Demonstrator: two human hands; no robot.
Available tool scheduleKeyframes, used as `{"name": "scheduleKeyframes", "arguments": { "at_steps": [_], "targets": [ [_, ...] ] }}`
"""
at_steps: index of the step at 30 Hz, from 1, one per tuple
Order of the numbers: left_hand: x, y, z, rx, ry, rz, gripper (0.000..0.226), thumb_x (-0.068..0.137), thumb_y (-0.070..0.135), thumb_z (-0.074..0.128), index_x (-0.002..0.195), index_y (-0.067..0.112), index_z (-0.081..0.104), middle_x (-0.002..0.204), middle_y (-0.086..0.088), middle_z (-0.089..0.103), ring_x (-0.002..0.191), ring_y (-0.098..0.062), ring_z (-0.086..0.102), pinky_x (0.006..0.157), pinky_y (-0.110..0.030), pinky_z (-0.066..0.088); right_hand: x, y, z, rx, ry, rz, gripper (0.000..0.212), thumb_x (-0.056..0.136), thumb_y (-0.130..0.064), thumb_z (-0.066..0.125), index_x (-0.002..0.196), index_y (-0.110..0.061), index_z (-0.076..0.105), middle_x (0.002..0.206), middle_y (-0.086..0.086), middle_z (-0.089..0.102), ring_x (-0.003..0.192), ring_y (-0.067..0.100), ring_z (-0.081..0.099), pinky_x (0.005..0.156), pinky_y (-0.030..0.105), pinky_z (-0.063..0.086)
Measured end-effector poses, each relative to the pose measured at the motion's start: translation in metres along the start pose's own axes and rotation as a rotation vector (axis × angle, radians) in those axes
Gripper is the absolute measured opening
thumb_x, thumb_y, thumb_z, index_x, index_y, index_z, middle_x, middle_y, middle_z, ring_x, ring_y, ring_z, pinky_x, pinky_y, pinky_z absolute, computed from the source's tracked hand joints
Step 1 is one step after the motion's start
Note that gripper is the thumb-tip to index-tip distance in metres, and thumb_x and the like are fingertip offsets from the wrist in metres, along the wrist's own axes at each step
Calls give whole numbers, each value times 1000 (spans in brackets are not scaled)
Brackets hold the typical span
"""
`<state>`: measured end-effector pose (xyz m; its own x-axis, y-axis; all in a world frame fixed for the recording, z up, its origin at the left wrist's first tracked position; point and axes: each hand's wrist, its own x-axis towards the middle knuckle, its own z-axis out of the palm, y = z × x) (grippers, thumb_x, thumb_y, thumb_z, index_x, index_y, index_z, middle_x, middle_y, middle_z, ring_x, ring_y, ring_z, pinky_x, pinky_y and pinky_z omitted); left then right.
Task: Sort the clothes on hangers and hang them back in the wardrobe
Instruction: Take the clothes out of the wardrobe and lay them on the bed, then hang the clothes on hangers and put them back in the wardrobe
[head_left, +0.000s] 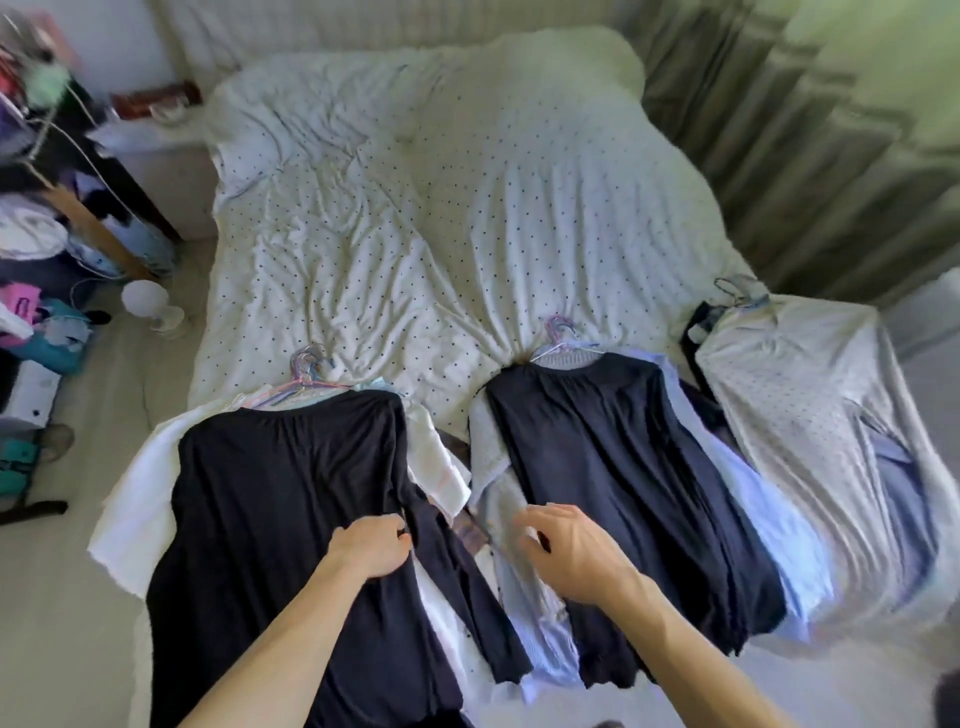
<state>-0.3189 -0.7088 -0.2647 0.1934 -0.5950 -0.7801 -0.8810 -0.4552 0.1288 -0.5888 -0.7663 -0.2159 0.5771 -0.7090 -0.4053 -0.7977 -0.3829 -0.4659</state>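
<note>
Navy top (270, 493), laid over hangers (306, 364), caps the left pile at the foot of the dotted bed (415, 208); the left hand (371, 551) pinches its fabric beside the sleeve. The right hand (576, 551), fingers loosely spread, hovers over the middle pile's pale blue shirt (545, 639), gripping nothing.

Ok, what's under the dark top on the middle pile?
A grey sweater sticks out along its left edge and a pale blue shirt along its right edge and hem, with hanger hooks at the neck. The dark top covers the rest; any other clothes beneath are hidden.
</note>
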Motion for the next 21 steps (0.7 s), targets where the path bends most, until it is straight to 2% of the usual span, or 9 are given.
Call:
{"name": "scheduleKeyframes", "arguments": {
  "at_steps": [2,3,5,9,12,16,21],
  "targets": [
    [-22,55,2,31,69,83,43,101,42,35,140,30,50,141,2,56,128,-23,52,108,-42,37,-50,35,-30,-24,93,22,36,100,-30,43,128,-22,64,129,-7,64,131,14,50,115,24,28],
    [-32,85,3,44,96,125,43,102,42,35,141,30,49,142,2,56,128,-23,52,106,-41,38,-75,54,-42,-28,141,50,38,102,-31,44,135,-24,59,140,-9,56,141,10,39,118,19,19],
    [-49,146,8,66,155,220,46,101,42,36,145,31,46,145,2,53,130,-23,51,105,-39,40,-126,92,-63,-18,230,114,39,103,-37,42,140,-33,53,149,-14,46,147,7,26,118,20,19],
    [-82,267,24,115,308,429,44,100,41,41,142,31,48,144,2,52,129,-22,51,106,-37,41,-220,156,-95,19,362,253,40,102,-44,40,141,-43,47,153,-19,38,148,9,21,115,26,28],
    [-110,341,35,145,379,570,45,100,40,42,143,30,48,146,3,50,131,-21,50,109,-37,37,-274,190,-114,7,462,320,38,103,-41,43,140,-41,49,152,-17,41,148,11,24,116,22,21],
    [-130,405,38,195,429,698,46,99,39,43,145,30,47,148,7,47,133,-16,47,112,-37,35,-316,225,-135,2,568,374,39,102,-44,46,140,-39,51,152,-15,42,147,11,28,117,20,15],
    [-127,459,25,276,443,724,47,100,38,42,146,28,46,149,5,47,135,-19,45,112,-39,35,-342,262,-149,42,684,441,37,99,-43,52,135,-38,57,146,-14,50,143,13,37,117,32,30]
  ]
}}
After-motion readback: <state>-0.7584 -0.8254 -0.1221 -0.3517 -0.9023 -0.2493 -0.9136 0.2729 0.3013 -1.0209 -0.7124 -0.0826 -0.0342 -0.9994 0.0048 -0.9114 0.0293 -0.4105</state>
